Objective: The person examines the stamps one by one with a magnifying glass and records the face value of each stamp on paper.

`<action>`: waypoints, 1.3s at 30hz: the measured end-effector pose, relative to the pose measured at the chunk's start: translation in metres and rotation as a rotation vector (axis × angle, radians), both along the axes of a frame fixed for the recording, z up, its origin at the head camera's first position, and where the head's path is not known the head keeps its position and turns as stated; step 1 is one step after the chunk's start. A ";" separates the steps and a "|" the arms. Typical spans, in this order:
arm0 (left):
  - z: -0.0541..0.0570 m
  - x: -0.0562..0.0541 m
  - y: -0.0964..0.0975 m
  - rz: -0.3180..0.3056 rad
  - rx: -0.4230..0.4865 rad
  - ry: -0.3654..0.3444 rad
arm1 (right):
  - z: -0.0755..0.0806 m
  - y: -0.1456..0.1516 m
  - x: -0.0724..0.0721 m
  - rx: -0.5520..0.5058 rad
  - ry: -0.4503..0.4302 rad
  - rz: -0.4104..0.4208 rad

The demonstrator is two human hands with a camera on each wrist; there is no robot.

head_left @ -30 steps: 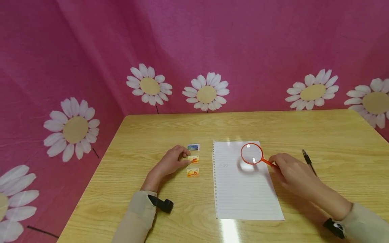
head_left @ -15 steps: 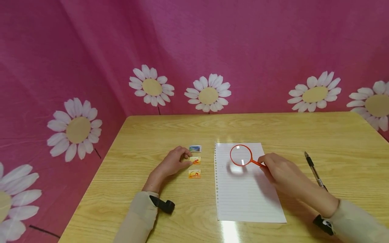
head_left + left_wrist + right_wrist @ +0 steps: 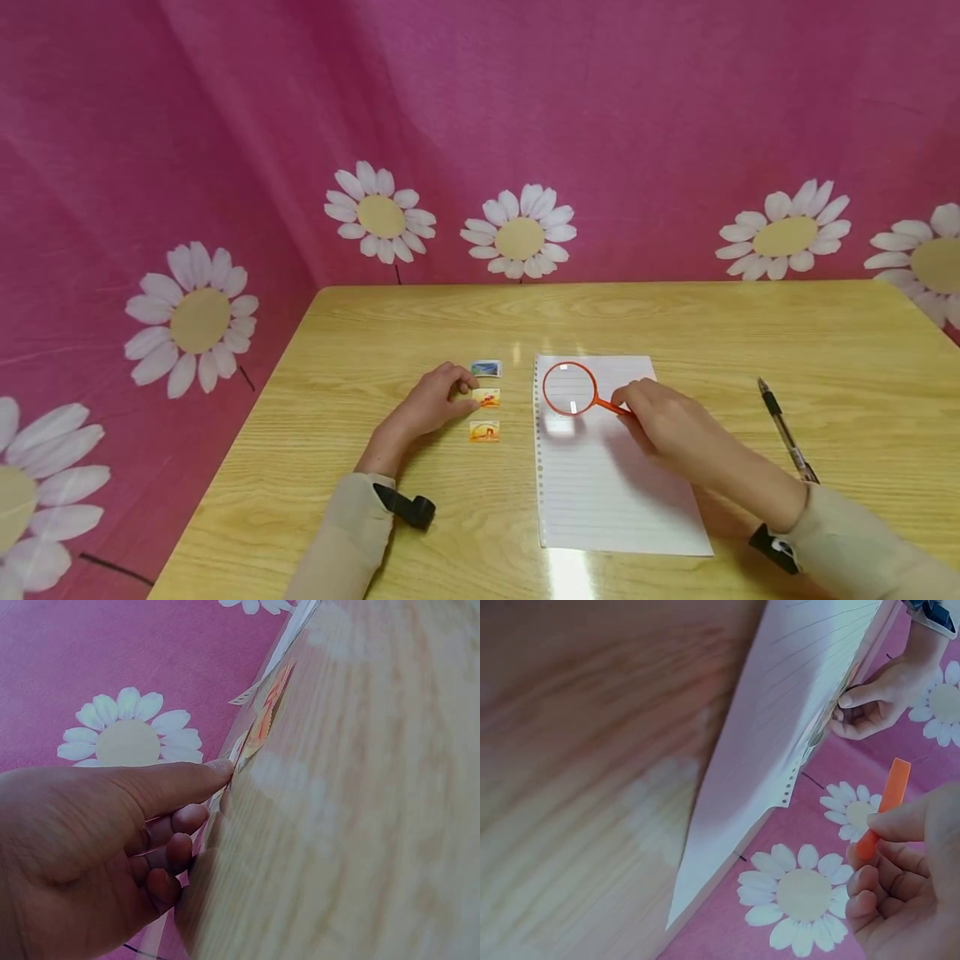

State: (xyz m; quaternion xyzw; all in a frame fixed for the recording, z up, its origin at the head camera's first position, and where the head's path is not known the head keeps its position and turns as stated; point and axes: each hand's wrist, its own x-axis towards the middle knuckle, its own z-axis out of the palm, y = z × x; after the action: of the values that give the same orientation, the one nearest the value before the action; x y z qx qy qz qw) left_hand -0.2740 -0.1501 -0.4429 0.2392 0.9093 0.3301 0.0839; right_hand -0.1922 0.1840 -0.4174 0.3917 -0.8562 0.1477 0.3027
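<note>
My right hand point(image 3: 678, 429) pinches the orange handle of a round magnifying glass point(image 3: 597, 402), whose lens hangs over the upper left of a lined sheet of paper point(image 3: 615, 492). In the right wrist view, thumb and curled fingers grip the orange handle point(image 3: 892, 787). Left of the sheet, several small stamps form a column: a blue-green one point(image 3: 486, 368) at the top, a yellow-orange one point(image 3: 489, 398) in the middle and another yellow-orange one point(image 3: 484, 431) below. My left hand point(image 3: 431, 400) rests beside the middle stamp, thumb tip right at its left edge, fingers loosely bent.
A black-gripped pen point(image 3: 786, 433) lies right of the sheet, beyond my right hand. The wooden table point(image 3: 270, 500) runs back to a pink curtain point(image 3: 600, 92) printed with white daisies. Black straps with small cameras point(image 3: 405, 506) sit on both wrists.
My right hand has carried the magnifying glass leftward over the sheet, from its right half to its upper left. My left hand stays at the middle stamp.
</note>
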 end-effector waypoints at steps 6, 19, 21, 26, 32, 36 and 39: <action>0.001 0.001 0.000 -0.006 0.011 -0.008 | 0.000 -0.009 -0.001 0.004 -0.006 0.010; 0.001 0.000 0.003 0.001 0.014 -0.017 | 0.007 -0.027 -0.003 0.027 -0.024 0.032; 0.001 0.000 0.003 0.008 0.011 -0.021 | 0.007 -0.029 -0.004 0.029 -0.019 0.039; 0.001 0.000 0.003 0.008 0.002 -0.022 | 0.008 -0.036 -0.005 0.028 -0.015 0.048; 0.000 -0.001 0.001 0.019 0.010 -0.043 | 0.008 -0.044 -0.005 0.027 -0.011 0.068; 0.000 -0.001 0.001 0.025 0.012 -0.051 | 0.008 -0.049 -0.005 0.025 -0.007 0.079; 0.000 -0.001 0.000 0.020 0.014 -0.044 | 0.008 -0.051 -0.005 0.028 -0.007 0.077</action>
State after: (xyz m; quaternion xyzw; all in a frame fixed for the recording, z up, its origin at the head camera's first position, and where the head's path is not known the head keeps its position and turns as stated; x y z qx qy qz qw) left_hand -0.2747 -0.1496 -0.4428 0.2235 0.9073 0.3423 0.0988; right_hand -0.1969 0.1330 -0.4097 0.4281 -0.8436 0.1487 0.2881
